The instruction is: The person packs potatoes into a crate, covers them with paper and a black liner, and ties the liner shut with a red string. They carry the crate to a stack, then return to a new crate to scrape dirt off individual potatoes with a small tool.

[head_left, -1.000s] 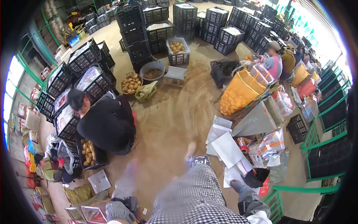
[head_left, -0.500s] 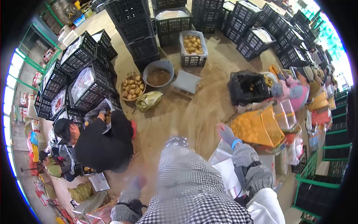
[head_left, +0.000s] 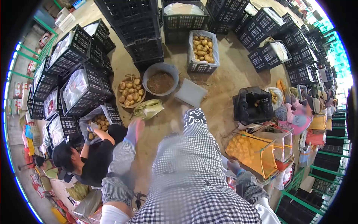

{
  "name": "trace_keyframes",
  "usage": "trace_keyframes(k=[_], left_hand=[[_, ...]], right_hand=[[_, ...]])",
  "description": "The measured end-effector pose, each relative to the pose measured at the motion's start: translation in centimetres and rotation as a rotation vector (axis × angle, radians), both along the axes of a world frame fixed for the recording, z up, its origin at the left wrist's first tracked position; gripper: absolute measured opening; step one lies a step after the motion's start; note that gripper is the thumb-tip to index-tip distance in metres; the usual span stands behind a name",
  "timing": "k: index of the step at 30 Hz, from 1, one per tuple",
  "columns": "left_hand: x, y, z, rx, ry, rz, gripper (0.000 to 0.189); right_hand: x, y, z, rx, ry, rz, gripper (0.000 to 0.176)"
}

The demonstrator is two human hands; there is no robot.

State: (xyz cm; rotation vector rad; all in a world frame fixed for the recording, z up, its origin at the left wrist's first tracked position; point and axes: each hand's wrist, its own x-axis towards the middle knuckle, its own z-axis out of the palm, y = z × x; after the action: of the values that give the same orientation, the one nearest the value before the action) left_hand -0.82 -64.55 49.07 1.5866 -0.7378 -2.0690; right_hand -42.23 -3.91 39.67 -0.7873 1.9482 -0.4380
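My left hand [head_left: 135,130], in a grey and pink glove, is stretched forward over the floor, slightly blurred, with nothing visible in it. Closest to it are a yellow-green sack [head_left: 148,109] and a round basket of potatoes [head_left: 130,92]. My right hand [head_left: 235,167], gloved and with a blue wristband, hangs low at my side, its fingers loosely bent and apart around nothing I can see. Beside it stands an orange mesh bag of potatoes [head_left: 240,148] in a frame. My checked apron fills the lower middle of the view.
A co-worker in black [head_left: 99,164] bends over a potato crate at left; another in pink [head_left: 300,119] is at right. Ahead are a grey tub [head_left: 175,72], a grey stool-like block [head_left: 191,93], a lined potato crate [head_left: 201,68], a black lined crate [head_left: 240,108] and stacked black crates [head_left: 143,48].
My view has moved forward. My left hand has swung up and ahead; my right hand has dropped back toward my side. The co-worker at left has leaned lower, with an arm now showing at the crate.
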Motion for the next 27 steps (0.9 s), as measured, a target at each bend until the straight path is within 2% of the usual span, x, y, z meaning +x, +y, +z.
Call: trace_keyframes(k=[1,3,5,6,7,8,9,10,11,12,13,14,15,16,17,20,23,24,26,27], left_hand=[[-2.6,-2.0,0.6,-0.139,0.048,-0.16,0.033],[-6.8,-4.6,1.5,-0.114,0.057,-0.167,0.034],[-9.4,-6.5,1.7,-0.064,0.039,-0.13,0.033],[-9.7,-6.3,1.5,-0.013,0.01,-0.095,0.032],[-9.5,-5.5,1.2,0.042,-0.023,-0.059,0.031],[-7.5,-4.8,-1.9,0.053,-0.002,-0.085,0.028],[-5.5,-3.1,-4.6,0.117,-0.041,0.005,0.024],[-3.5,-1.4,-7.2,0.177,-0.079,0.102,0.02],[1.1,1.0,-11.4,0.193,-0.023,0.06,0.022],[5.4,3.2,-15.1,0.21,0.032,0.017,0.023],[4.7,5.4,-12.7,0.288,-0.159,0.211,0.016],[7.3,7.3,-13.6,0.374,-0.057,0.212,0.019],[9.8,9.2,-14.4,0.463,0.037,0.207,0.024],[10.3,11.0,-12.9,0.52,0.008,0.246,0.023],[9.6,11.9,-11.2,0.542,-0.045,0.29,0.022],[6.6,12.7,-8.8,0.534,-0.135,0.365,0.018],[0.6,10.0,-5.8,0.416,-0.143,0.41,0.016],[-1.6,8.7,-5.1,0.355,-0.127,0.414,0.015],[-5.3,5.4,-4.9,0.216,-0.097,0.415,0.011],[-7.3,4.7,-4.8,0.162,-0.089,0.415,0.017]], right_hand=[[0.6,-0.7,2.9,0.1,-0.025,-0.103,0.014],[2.3,-3.6,7.6,0.285,-0.061,-0.304,0.019],[3.0,-4.6,7.7,0.251,-0.345,-0.755,0.024],[2.6,-6.0,8.3,0.322,-0.34,-0.756,0.025],[1.2,-7.2,9.2,0.229,-0.224,-0.418,0.025],[-0.6,-9.4,10.5,0.136,-0.112,-0.079,0.026],[-2.3,-11.7,11.2,0.039,-0.003,0.258,0.026],[-3.5,-13.9,11.2,0.177,-0.181,-0.224,0.026],[-4.9,-16.5,10.9,0.311,-0.352,-0.709,0.026],[-7.2,-19.1,11.4,0.239,-0.208,-0.501,0.026],[-9.5,-21.3,11.8,0.166,-0.064,-0.293,0.026],[-12.0,-22.1,10.7,0.006,0.065,-0.122,0.026],[-13.8,-23.5,10.3,-0.071,0.127,-0.09,0.026],[-15.6,-24.8,9.9,-0.145,0.194,-0.057,0.025],[-16.2,-27.5,11.2,-0.137,0.195,-0.165,0.026],[-18.5,-32.7,13.0,-0.098,-0.006,-0.26,0.026],[-23.3,-33.6,8.8,-0.14,-0.037,0.005,0.027],[-24.8,-34.9,8.4,0.095,-0.098,-0.021,0.025],[-29.6,-37.1,3.2,-0.298,0.07,0.285,0.024],[-31.5,-38.5,3.0,-0.247,0.045,0.211,0.022]])
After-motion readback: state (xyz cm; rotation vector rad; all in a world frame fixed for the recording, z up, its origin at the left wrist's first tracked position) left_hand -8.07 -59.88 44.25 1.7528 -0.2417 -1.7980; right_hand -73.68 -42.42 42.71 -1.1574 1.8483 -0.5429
